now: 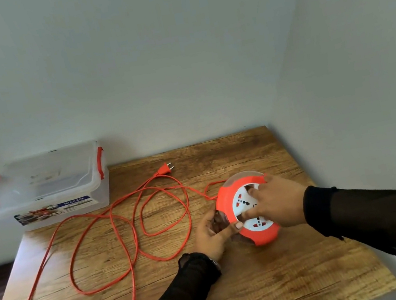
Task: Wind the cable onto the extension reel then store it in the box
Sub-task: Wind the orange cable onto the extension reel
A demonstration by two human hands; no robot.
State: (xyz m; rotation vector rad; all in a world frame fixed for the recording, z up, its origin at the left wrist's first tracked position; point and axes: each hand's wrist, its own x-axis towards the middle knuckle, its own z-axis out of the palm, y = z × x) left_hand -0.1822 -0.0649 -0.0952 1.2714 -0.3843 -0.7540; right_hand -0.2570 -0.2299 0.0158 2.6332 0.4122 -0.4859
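Desk (242, 287): wood | box (48, 192): far left corner, lidded | reel (249, 209): near right edge | cable (126, 231): loose loops mid-desk | plug (166, 168): near far edge

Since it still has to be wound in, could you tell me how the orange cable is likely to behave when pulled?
The cable lies in loose crossing loops, so it is probably floppy. Loops may snag or drag together. The plug would likely trail last.
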